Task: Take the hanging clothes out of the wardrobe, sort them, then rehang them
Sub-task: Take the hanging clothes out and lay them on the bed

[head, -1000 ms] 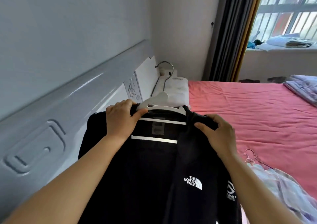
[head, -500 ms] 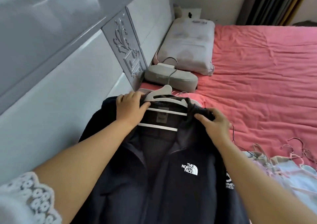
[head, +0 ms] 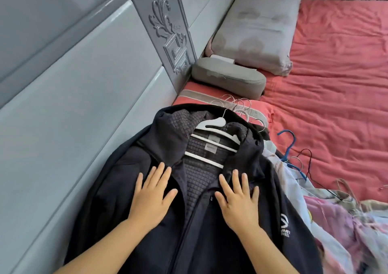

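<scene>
A dark navy jacket (head: 117,189) lies face up on the bed beside the headboard, still on its white plastic hanger (head: 216,131). My left hand (head: 152,194) rests flat on the jacket's left chest, fingers straight and spread. On the right chest, beside the zip, my right hand (head: 237,200) lies flat in the same way. A pile of light, pastel clothes (head: 336,221) on hangers sits just right of the jacket, partly under it. More wire hanger hooks (head: 237,103) stick out beyond the jacket's collar.
The grey padded headboard (head: 84,84) runs along the left. A grey cushion (head: 226,76) and a pale pillow (head: 258,30) lie at the head of the bed. The red bedsheet (head: 336,84) stretches to the right. A blue hanger (head: 288,147) and a black wire hanger (head: 309,164) poke from the pile.
The jacket went from held up by its shoulders to lying flat on the bed. Both hands let go of the collar and now press flat on its chest.
</scene>
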The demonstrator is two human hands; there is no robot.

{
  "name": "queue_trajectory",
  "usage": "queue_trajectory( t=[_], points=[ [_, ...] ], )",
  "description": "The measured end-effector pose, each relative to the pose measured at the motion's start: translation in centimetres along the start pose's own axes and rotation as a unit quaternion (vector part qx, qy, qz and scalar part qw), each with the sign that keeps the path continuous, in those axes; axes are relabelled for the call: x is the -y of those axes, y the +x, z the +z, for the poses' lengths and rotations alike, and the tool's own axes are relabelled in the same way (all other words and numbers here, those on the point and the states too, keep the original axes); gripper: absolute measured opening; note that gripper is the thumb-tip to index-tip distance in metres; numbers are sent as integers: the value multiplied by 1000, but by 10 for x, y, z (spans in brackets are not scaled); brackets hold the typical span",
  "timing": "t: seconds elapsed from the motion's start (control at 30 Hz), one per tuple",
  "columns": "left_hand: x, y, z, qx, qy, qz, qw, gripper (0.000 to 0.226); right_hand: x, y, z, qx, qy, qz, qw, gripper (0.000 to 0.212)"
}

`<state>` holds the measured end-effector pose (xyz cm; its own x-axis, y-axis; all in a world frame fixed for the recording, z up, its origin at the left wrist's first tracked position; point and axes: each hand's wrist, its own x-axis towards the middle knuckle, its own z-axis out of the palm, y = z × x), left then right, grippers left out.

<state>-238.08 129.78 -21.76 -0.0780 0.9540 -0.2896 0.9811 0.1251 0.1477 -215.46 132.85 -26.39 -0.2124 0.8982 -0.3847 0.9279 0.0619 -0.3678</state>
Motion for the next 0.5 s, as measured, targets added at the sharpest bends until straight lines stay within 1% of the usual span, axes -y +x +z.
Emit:
queue_trajectory(
  t=[0.03, 0.07, 0.1, 0.13, 0.17, 0.2, 0.27, 0.33, 0.4, 0.5],
  points=[
    [2, -1, 3, 45, 21, 2, 999, 84, -2, 5, 3, 21, -22, 2, 1000, 68],
    [3, 1, 3, 87, 38, 1, 995, 77, -4, 9, 2, 42, -36, 3, 998, 59],
    [2, 5, -1, 122, 44, -3, 992, 67, -6, 12, -2, 57, -41, 2, 998, 55],
    [0, 4, -6, 131, 24, -9, 991, 61, -5, 12, -8, 67, -41, -1, 997, 54],
    [-3, 3, -11, 123, -6, -12, 992, 58, -2, 9, -14, 64, -33, -1, 997, 54],
    [-7, -1, -16, 104, -37, -13, 994, 57, 1, 3, -20, 42, -25, 0, 999, 54],
    [-17, -15, -25, 54, -83, -9, 995, 55, 12, -13, -28, -31, 5, -4, 999, 51],
    [-22, -43, -32, 14, -125, -12, 992, 51, 30, -37, -29, -86, 62, -33, 994, 48],
    [-19, -81, -35, -1, -167, -25, 986, 48, 54, -65, -27, -88, 110, -65, 988, 44],
    [-3, -141, -36, -3, -210, -59, 976, 45, 91, -105, -21, -66, 127, -120, 982, 42]
  ],
)
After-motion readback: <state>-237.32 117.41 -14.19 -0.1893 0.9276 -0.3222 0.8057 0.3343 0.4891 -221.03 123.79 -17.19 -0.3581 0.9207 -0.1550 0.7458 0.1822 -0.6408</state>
